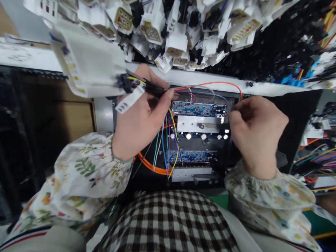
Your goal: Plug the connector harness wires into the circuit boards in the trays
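Note:
My left hand is closed on a wire harness, pinching its black sleeve between thumb and fingers. A large white connector housing hangs at the harness's left end, slightly blurred, beside a smaller white clip. From the sleeve a red-orange wire arches right to my right hand, whose fingers are pinched around its end. Other thin wires, yellow, purple, blue and green, dangle below my left hand. Between the hands lies a blue circuit board with a metal plate below it.
A second blue circuit board sits nearer to me, above another metal plate. Thick orange cables curve at its left. Many white connectors are piled along the back ledge. More coloured wires lie at the right.

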